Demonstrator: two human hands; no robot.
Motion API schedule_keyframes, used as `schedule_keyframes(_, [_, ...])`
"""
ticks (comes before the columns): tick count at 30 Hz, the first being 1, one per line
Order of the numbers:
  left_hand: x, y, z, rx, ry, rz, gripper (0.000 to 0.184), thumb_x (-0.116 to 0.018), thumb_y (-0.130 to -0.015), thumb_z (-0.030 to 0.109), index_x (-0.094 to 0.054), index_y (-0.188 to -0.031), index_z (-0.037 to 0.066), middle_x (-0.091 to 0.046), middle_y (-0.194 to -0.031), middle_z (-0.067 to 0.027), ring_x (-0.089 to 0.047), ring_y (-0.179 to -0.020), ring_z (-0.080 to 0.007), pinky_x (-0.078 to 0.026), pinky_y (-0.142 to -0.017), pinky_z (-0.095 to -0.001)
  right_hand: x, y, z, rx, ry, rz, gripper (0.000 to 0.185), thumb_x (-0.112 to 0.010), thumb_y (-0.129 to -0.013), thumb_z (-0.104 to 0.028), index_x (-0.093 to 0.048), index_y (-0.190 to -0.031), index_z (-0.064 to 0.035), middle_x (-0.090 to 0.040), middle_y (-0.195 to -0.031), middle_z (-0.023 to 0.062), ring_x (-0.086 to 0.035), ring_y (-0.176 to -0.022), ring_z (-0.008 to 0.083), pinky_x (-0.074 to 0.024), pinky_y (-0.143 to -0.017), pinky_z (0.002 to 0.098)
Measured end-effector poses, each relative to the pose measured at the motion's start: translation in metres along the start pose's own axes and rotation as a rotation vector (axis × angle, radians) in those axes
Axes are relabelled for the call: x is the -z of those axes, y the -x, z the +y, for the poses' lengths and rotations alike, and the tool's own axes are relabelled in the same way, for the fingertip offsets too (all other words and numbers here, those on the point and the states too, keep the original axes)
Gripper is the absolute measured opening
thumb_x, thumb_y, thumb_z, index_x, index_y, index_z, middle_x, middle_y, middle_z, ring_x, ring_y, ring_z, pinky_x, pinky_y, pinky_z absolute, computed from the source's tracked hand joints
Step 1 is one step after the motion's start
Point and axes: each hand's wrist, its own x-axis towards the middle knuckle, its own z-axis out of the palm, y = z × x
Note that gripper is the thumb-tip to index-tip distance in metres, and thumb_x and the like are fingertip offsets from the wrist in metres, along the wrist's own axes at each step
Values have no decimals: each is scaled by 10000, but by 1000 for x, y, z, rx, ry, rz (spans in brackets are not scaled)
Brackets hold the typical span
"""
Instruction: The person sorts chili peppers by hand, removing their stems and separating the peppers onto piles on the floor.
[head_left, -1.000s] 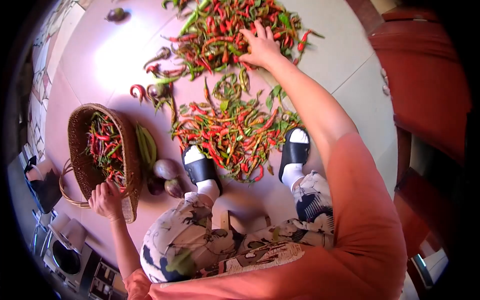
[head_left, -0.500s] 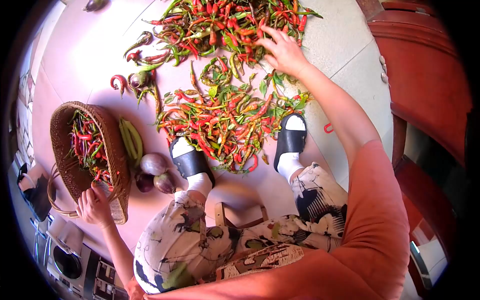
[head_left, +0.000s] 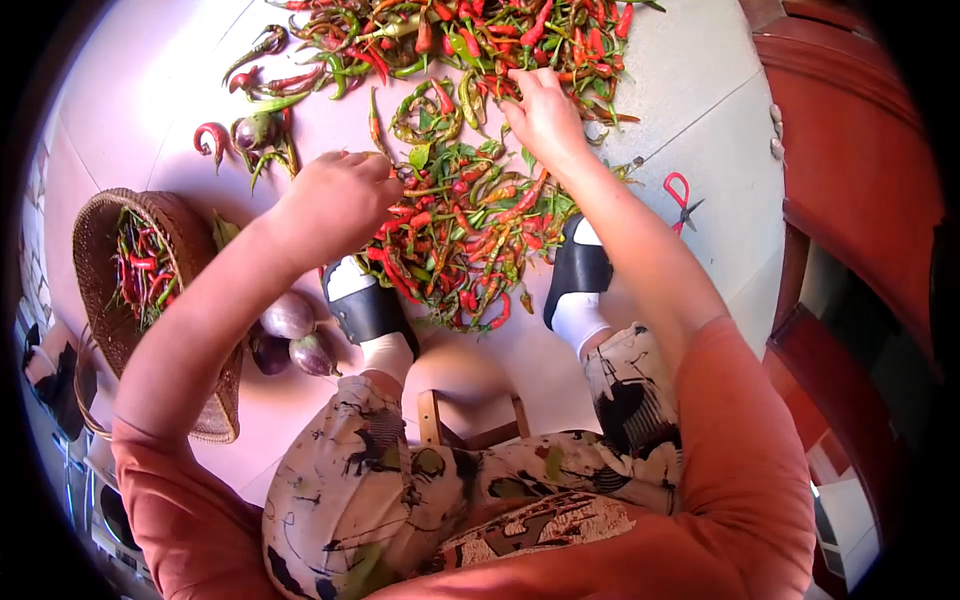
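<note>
My left hand [head_left: 345, 200] hangs over the left edge of the near heap of red and green chili peppers [head_left: 470, 240], its fingers curled down. Whatever they hold, if anything, is hidden. At the lower edge of the far chili heap [head_left: 470, 40], my right hand [head_left: 545, 120] has its thumb and fingertips around a red chili pepper. The tip of that pepper is partly covered. Left of my forearm stands a wicker basket [head_left: 85, 265] tipped toward me, with chili peppers [head_left: 145, 265] inside.
Several purple eggplants [head_left: 288, 316] lie beside the basket, and another eggplant [head_left: 256, 130] sits among loose peppers further off. Red-handled scissors [head_left: 680, 200] rest on the tiled floor at right. Black slippers [head_left: 375, 317] flank the near heap. Red wooden furniture [head_left: 850, 130] borders the right side.
My left hand has left the basket and come across to the near heap. My right hand has drawn back to the far heap's lower edge. The scissors now show more fully.
</note>
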Motion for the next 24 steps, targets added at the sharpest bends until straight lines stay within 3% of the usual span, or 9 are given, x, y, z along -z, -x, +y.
schedule_keyframes(2, [1, -23, 3, 34, -39, -154, 155, -592, -768, 200, -582, -878, 93, -572, -820, -64, -592, -774, -241, -484, -678, -355, -11, -3, -2, -31, -17, 23, 365, -678, -735, -206, -555, -1054, -78, -520, -1019, 130, -600, -824, 329, -504, -708, 417])
schedule_keyframes(4, [-17, -37, 8, 84, 16, 40, 145, -589, -776, 207, -586, -868, 94, -572, -814, -70, -594, -770, -241, -485, -696, -367, -11, -3, -9, -53, 74, 90, 337, -687, -730, -227, -543, -999, -83, -522, -1002, 123, -599, -817, 327, -503, -701, 419])
schedule_keyframes(6, [-30, -46, 18, 106, 70, 43, 153, -586, -791, 215, -591, -877, 89, -576, -819, -84, -598, -775, -250, -485, -708, -381, -14, 0, -7, -10, 77, 71, 313, -692, -728, -237, -531, -951, -88, -532, -961, 120, -597, -808, 328, -503, -688, 422])
schedule_keyframes(8, [-34, -51, 26, 77, 220, -149, 167, -582, -801, 221, -597, -902, 89, -579, -822, -96, -604, -793, -267, -486, -716, -386, -22, 1, -4, 77, 53, 68, 306, -688, -730, -240, -530, -948, -92, -542, -934, 123, -595, -809, 327, -500, -673, 427])
schedule_keyframes(18, [-58, -56, 31, 177, 728, -1, 224, -563, -845, 201, -609, -995, 41, -637, -885, -143, -610, -836, -328, -489, -767, -382, -25, -5, -5, 57, 126, -47, 228, -656, -725, -179, -559, -900, -71, -555, -899, 154, -607, -771, 336, -499, -677, 435])
schedule_keyframes(20, [-60, -54, 27, 313, 953, 40, 224, -550, -843, 232, -626, -957, 55, -648, -855, -145, -624, -821, -305, -490, -764, -376, -18, -6, -2, 124, -4, -89, 191, -655, -735, -168, -586, -887, -75, -581, -838, 126, -596, -760, 336, -487, -676, 401])
schedule_keyframes(21, [-60, -52, 26, 346, 1026, 46, 239, -543, -888, 211, -605, -1008, 13, -654, -873, -107, -635, -812, -210, -489, -761, -312, -14, -8, -1, 186, -5, -53, 203, -672, -738, -129, -600, -913, -56, -600, -809, 92, -605, -714, 248, -488, -648, 334])
schedule_keyframes(22, [-60, -51, 24, 348, 1031, 50, 239, -543, -888, 211, -605, -1008, 13, -654, -873, -107, -635, -812, -210, -489, -761, -312, -8, -9, 1, 189, -3, -57, 203, -672, -738, -129, -600, -913, -56, -600, -809, 92, -605, -714, 248, -488, -648, 334])
schedule_keyframes(24, [-57, -49, 19, 549, 1222, 16, 253, -525, -903, 225, -608, -1006, 10, -651, -849, -71, -629, -795, -169, -490, -738, -291, 5, -12, 2, 6, -302, -135, 206, -705, -724, -139, -612, -897, -74, -611, -827, 83, -610, -680, 206, -505, -643, 321])
